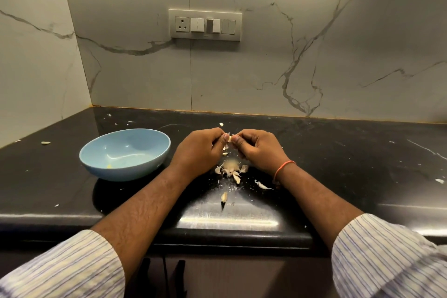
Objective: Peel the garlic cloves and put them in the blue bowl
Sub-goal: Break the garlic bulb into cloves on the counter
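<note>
A small pale garlic clove is pinched between the thumbs and fingertips of my left hand and my right hand, held above the black counter. The blue bowl stands on the counter just left of my left hand; a tiny yellowish bit lies on its bottom. Below my hands a heap of garlic cloves and loose skins lies on the counter. One more clove lies nearer the front edge.
A stray clove lies far left on the black counter, and skin flakes are scattered about. A marble wall with a switch panel rises behind. The counter's rounded front edge runs below my forearms.
</note>
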Tool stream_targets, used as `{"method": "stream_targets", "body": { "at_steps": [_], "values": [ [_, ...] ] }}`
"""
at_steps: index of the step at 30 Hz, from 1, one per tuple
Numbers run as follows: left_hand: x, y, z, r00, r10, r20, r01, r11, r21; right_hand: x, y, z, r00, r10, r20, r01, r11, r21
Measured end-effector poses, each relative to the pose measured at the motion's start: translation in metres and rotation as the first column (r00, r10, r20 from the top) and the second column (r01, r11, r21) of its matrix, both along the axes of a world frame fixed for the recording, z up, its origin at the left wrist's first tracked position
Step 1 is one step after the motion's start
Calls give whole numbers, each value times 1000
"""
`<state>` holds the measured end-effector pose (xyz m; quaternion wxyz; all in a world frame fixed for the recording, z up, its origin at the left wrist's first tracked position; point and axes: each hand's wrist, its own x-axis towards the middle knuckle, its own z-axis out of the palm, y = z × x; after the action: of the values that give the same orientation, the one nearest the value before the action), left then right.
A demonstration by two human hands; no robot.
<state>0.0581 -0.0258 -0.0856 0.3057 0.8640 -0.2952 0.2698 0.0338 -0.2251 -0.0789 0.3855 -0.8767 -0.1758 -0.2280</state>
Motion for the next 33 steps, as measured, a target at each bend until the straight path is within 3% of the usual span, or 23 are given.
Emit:
{"method": "stream_targets", "body": {
  "at_steps": [2,4,9,13,16,18,20,22,28,33],
  "values": [
    [-1,0,1,991,42,126,-49,998,49,0,4,-1,992,-86,97,93,994,-66],
    [-2,-2,1,990,42,134,-49,998,46,-2,6,-1,983,-109,149,122,989,-83],
    [3,-4,1,961,-154,-228,112,976,-187,-6,1,5,990,136,39,-140,985,97],
    [4,-6,3,910,-260,-324,173,946,-274,-4,-1,6,965,257,-56,-238,944,230],
    [3,-2,0,990,-77,-120,60,988,-140,0,-1,2,992,122,-25,-118,985,124],
    [0,0,0,998,18,65,-15,999,-43,1,1,1,999,-21,46,21,1000,-6],
    [0,0,0,989,29,142,-28,1000,-12,-1,4,1,989,-82,121,90,994,-60],
    [1,-1,0,995,-7,99,12,999,-52,-2,4,2,990,-68,126,77,995,-63],
    [5,-2,4,946,-214,-245,114,924,-365,-3,-3,5,989,144,-14,-142,984,112],
    [7,-1,2,963,-177,-206,82,913,-401,1,-3,1,997,69,-15,-68,994,87]
  ]
}}
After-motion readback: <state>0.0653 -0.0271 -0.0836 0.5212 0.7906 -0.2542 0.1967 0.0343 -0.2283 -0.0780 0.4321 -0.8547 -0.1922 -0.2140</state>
